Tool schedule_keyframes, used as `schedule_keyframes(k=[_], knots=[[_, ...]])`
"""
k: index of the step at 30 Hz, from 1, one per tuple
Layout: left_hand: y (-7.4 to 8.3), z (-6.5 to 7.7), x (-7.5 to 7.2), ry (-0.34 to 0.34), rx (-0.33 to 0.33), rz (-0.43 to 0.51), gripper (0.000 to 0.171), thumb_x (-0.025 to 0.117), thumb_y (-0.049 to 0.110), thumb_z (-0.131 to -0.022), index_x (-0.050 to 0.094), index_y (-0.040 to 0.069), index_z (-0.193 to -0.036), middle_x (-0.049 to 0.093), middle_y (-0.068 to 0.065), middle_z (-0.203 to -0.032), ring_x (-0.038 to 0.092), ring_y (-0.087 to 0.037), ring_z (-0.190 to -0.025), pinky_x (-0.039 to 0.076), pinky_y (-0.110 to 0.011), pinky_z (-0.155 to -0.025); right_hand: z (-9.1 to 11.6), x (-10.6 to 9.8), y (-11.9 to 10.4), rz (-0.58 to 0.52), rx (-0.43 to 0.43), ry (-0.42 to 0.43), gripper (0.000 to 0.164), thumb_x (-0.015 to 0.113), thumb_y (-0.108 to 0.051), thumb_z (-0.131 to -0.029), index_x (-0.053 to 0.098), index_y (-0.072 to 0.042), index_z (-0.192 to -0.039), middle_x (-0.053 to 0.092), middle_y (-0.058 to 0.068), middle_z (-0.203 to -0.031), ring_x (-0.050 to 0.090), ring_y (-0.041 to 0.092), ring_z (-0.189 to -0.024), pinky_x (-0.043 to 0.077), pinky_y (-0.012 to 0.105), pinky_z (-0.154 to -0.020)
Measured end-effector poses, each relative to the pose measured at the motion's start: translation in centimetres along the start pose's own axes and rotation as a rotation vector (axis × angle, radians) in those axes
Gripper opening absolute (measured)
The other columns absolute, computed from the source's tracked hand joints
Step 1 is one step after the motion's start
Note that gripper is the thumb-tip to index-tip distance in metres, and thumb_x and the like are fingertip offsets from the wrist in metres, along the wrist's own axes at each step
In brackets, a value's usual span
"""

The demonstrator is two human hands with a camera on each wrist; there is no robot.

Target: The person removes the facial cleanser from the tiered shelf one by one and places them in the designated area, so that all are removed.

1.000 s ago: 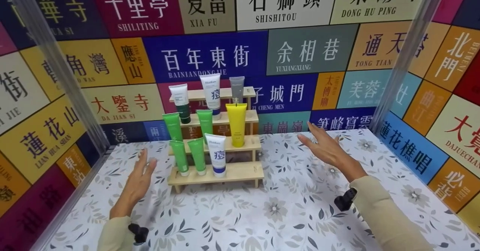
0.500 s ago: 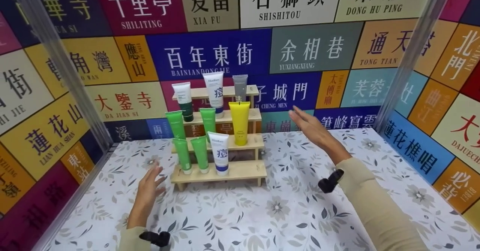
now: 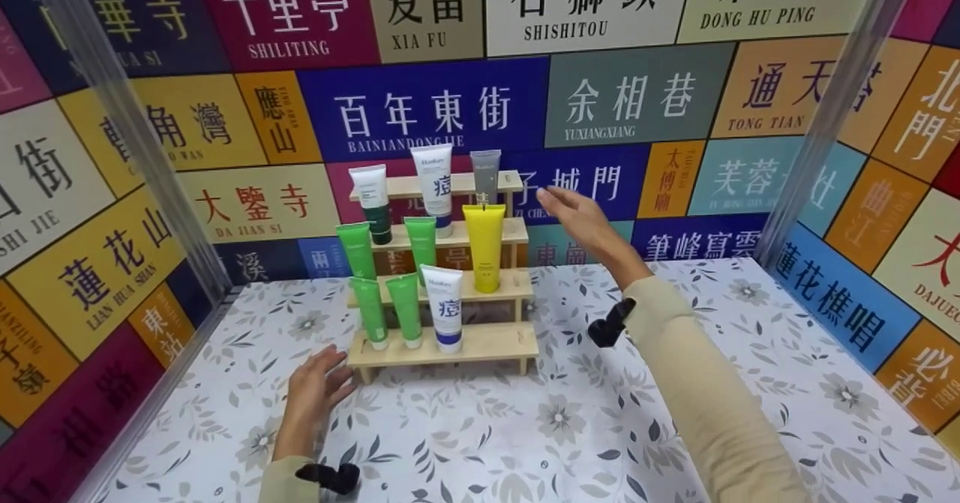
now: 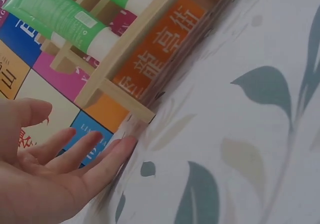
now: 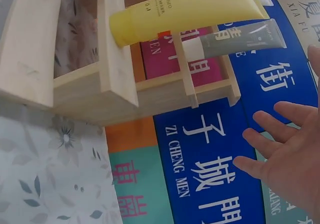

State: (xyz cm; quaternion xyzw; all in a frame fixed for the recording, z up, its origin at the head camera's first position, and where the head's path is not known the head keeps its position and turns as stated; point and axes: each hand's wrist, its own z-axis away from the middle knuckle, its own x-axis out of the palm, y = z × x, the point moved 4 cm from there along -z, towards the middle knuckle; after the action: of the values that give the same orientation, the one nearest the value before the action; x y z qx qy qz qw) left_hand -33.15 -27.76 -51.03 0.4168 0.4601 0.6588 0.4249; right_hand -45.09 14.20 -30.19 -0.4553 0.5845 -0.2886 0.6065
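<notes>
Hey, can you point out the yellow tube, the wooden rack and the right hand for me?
Yellow tube (image 3: 485, 249): head view, middle of its body.
Wooden rack (image 3: 496, 342): head view, bare right part of the lowest shelf.
Right hand (image 3: 583, 222): head view, middle of the hand.

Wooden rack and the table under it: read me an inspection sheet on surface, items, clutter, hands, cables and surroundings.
Surface: white tabletop with grey leaf-and-flower print.
Job's things: four-tier wooden rack with nine standing tubes. Front tier: two green tubes, one white-and-blue tube. Second: two more green tubes, yellow tube. Third: white-and-dark-green tube, larger white-and-blue tube, grey tube.
Clutter: nothing seen.
Left hand: holds nothing; beside the rack's lower left end, contact unclear.
Right hand: holds nothing; fingers spread, apart from the rack's right side.
Cables: nothing seen.
Surroundings: walls of coloured panels with Chinese lettering.
</notes>
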Motion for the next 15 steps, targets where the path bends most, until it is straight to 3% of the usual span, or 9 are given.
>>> schedule_keyframes(k=[3,8,15], knots=[[-0.3,-0.2,0.4,0.019,-0.002,0.009,0.055,0.047,0.021,-0.105,0.034,0.001,-0.154,0.051,-0.02,-0.145,0.067,-0.01,-0.098,0.06,-0.033,-0.097,-1.2,0.3,-0.3,-0.001,0.03,0.022,0.079,0.049,-0.068,-0.095,0.032,-0.022,-0.157,0.032,0.006,-0.164,0.031,0.029,-0.151,0.029,0.054,-0.126],[-0.6,-0.6,1.3,0.017,0.016,-0.017,0.052,0.05,0.023,-0.105,0.04,-0.002,-0.15,0.05,-0.027,-0.147,0.067,-0.021,-0.112,0.06,-0.032,-0.097,-2.4,0.6,-2.4,-0.009,0.033,0.066,0.072,0.052,-0.063,-0.097,0.039,-0.02,-0.154,0.039,0.005,-0.16,0.037,0.026,-0.147,0.035,0.049,-0.124],[-1.5,-0.6,1.3,0.024,-0.004,-0.047,0.053,0.054,0.033,-0.104,0.046,0.003,-0.148,0.056,-0.022,-0.143,0.062,-0.027,-0.124,0.056,-0.034,-0.104,-4.1,2.1,-4.7,-0.022,0.035,0.094,0.071,0.058,-0.053,-0.098,0.035,-0.019,-0.156,0.044,0.006,-0.157,0.042,0.024,-0.144,0.037,0.045,-0.123]])
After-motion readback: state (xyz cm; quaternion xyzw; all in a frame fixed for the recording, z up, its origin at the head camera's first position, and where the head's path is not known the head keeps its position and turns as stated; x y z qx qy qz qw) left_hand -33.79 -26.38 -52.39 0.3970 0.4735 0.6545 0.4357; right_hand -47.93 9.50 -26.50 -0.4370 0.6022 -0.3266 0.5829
